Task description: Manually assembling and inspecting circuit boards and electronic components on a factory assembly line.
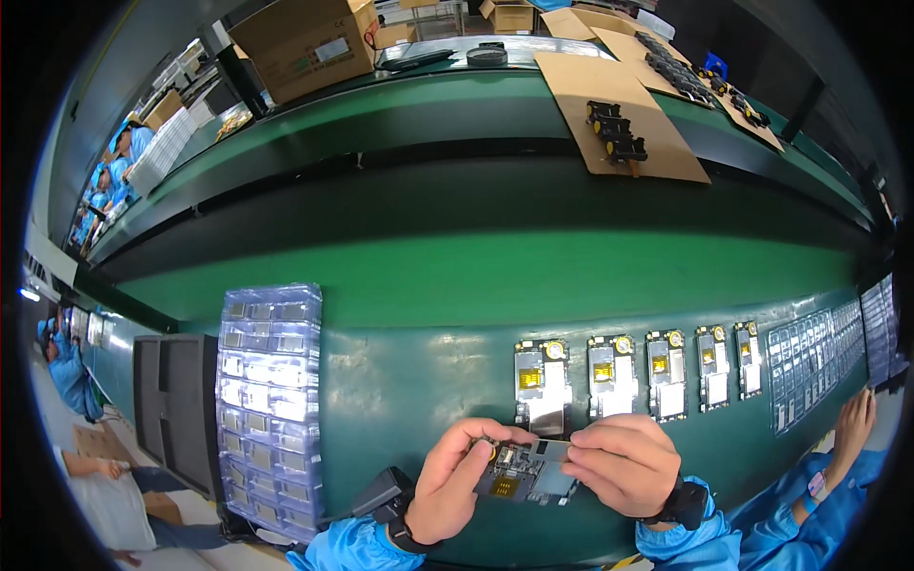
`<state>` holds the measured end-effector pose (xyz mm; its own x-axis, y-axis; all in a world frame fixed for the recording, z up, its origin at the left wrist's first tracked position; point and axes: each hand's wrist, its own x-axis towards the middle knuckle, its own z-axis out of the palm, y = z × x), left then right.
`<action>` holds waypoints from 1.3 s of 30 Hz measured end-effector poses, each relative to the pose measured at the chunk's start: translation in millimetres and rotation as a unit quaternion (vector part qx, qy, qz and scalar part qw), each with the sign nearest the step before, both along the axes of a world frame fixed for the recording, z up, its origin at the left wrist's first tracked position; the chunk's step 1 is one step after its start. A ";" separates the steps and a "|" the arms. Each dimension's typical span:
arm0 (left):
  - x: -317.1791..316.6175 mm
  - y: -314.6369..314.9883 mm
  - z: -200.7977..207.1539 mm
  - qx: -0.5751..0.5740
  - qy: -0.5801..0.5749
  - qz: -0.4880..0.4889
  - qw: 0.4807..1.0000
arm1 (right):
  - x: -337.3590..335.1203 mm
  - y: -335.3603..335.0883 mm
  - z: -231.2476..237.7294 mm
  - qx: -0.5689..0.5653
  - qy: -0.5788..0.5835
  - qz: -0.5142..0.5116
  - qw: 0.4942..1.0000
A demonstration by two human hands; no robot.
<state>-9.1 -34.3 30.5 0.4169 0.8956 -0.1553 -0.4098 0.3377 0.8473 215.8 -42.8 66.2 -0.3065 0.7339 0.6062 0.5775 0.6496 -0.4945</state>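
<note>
My left hand (455, 478) grips one end of a phone-sized circuit board (521, 483), thumb on top and fingers behind. The board is tilted above the green bench; it has a gold patch, dark chips and a grey metal plate. My right hand (626, 464) is closed at the board's other end, its fingertips pinched on the upper edge. Whether those fingertips also hold a small separate part, I cannot tell. Just beyond my hands, several similar boards lie in a row, among them a board (612, 373) and a farther one (666, 371), each with a yellow patch and a round yellow spot.
A stack of clear plastic trays (271, 328) with small metal parts stands left, beside a black foam tray (176, 409). Another clear tray (814, 366) lies right, near a co-worker's hand (854, 419). Above the bench, a shelf (447, 100) carries cardboard and a box (309, 48).
</note>
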 end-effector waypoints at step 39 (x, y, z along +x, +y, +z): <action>0.0 -10.1 -5.7 0.074 -0.070 -0.031 0.994 | -11.5 -7.3 -13.7 0.015 -0.042 0.030 0.999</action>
<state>-9.2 -44.4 24.8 0.4812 0.8757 0.0396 -0.5098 0.2428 0.8253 204.3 -50.1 52.5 -0.4007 0.6937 0.5985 0.5753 0.6989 -0.4249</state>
